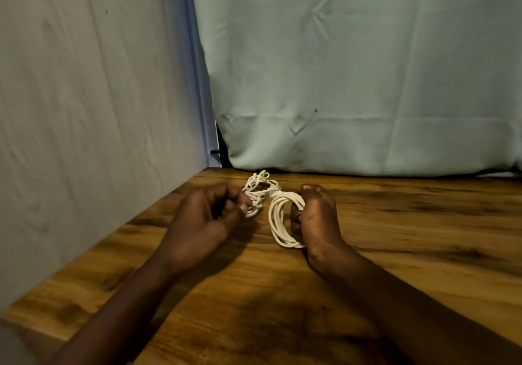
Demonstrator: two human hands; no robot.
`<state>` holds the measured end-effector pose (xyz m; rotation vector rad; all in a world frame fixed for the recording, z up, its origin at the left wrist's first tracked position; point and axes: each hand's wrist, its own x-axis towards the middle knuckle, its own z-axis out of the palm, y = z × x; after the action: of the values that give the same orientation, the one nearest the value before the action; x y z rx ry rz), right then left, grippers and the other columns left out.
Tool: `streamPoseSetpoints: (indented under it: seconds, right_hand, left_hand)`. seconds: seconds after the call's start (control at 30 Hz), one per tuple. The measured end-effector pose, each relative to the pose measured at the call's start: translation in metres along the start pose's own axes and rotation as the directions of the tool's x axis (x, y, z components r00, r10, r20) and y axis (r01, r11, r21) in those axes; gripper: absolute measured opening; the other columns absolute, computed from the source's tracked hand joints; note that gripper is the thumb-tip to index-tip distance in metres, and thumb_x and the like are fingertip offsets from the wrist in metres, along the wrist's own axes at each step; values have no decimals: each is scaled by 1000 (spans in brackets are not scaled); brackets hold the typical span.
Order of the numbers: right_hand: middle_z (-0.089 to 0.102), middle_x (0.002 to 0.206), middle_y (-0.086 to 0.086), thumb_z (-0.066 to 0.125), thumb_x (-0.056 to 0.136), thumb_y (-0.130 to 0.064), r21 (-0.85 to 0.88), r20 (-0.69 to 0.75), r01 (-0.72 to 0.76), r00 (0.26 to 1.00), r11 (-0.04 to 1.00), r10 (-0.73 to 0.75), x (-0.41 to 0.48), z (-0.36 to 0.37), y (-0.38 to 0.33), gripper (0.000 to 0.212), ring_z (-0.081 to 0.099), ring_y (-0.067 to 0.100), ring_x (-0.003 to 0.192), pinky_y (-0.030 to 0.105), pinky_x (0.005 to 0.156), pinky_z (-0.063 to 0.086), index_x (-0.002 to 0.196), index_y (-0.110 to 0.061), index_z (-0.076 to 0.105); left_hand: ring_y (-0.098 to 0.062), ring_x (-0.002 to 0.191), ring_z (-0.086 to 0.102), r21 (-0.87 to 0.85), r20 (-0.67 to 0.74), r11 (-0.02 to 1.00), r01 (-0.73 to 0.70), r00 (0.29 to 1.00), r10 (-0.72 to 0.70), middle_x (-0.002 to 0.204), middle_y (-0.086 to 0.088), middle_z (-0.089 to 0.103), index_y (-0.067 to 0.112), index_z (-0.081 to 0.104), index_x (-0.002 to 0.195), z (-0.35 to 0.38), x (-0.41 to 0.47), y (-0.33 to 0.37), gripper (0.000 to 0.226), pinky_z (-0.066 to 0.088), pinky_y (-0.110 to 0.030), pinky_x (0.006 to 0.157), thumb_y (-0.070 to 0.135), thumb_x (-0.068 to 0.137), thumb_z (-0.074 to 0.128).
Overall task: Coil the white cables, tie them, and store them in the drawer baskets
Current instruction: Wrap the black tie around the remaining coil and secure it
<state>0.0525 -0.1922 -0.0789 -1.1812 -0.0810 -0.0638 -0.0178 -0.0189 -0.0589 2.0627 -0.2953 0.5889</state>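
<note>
Head view, looking down on both hands close together above the wooden tabletop (395, 223). The left hand (203, 220) has its fingers curled in, and its fingertips (245, 206) pinch the smaller, looser loops of the white cable (278, 223). The right hand (316, 217) is curled round the larger coil of the same cable and holds it upright, so the loops stand on edge between the two hands. Where the two sets of loops meet, strands are wrapped tightly across them. The smaller loops reach back toward the far edge of the tabletop. Both forearms are bare and come in from the near edge. A pale green cloth (367, 68) hangs behind the tabletop and a grey-white cloth (93, 96) hangs along its left side.
</note>
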Motion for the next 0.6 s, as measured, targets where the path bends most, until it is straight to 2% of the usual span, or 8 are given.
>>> streamPoseSetpoints:
  seconds: [0.13,0.2,0.27,0.3,0.37,0.43,0.5,0.6]
  right_hand:
    - [53,64,4,48,104,-19,-75,-57,117,991,990,-121,7,-3,3,22,48,21,56,25,50,34,86,-24,60]
    - [56,61,-5,49,101,-21,-143,-70,156,983,977,-168,9,-4,4,24,50,22,60,29,53,35,84,-31,62]
    - [62,65,-10,47,94,-27,-205,-58,196,976,959,-212,6,-2,3,24,56,21,63,37,54,45,81,-41,62]
    - [66,74,-8,46,90,-32,-233,-47,218,971,948,-235,4,-1,3,20,62,23,70,45,62,54,83,-43,62]
    - [67,87,-4,44,85,-38,-286,-19,291,951,913,-309,-1,0,3,16,65,24,81,54,78,58,89,-41,59]
    - [64,82,-4,43,89,-36,-363,28,393,911,845,-412,-4,-3,2,14,60,18,74,52,73,54,94,-37,56]
    - [60,76,-3,45,100,-24,-421,68,477,865,771,-497,-4,-5,1,12,55,12,66,47,68,50,99,-32,54]
    - [58,78,-5,45,105,-15,-448,72,486,857,751,-511,-2,-10,-2,17,52,2,62,40,64,46,101,-30,53]
  left_hand:
    - [-7,60,57,-40,110,980,196,976,-190,60,7,63,19,76,86,19,-20,7,16,48,-24,57,5,92,71]
    - [-6,55,56,-60,101,971,233,969,-226,57,6,63,17,75,86,24,-15,9,14,46,-23,53,4,91,71]
    - [-8,53,55,-86,73,968,237,970,-231,58,0,65,14,73,89,29,-9,13,11,45,-25,52,3,90,72]
    - [-11,54,56,-93,52,967,237,971,-233,61,-6,67,15,73,89,32,-6,14,10,44,-26,53,4,90,72]
    - [-17,58,58,-119,-21,963,242,969,-246,73,-17,72,16,73,89,40,-1,15,9,45,-30,56,7,90,73]
    - [-21,63,64,-160,-123,955,250,955,-271,76,-14,75,17,74,88,48,5,12,8,51,-34,61,10,90,73]
    - [-23,69,70,-198,-202,945,259,933,-298,76,-7,76,17,74,85,51,9,11,7,56,-36,68,10,89,75]
    - [-18,63,69,-346,-132,907,241,944,-301,71,-9,75,8,71,92,52,12,13,8,55,-26,57,0,90,70]
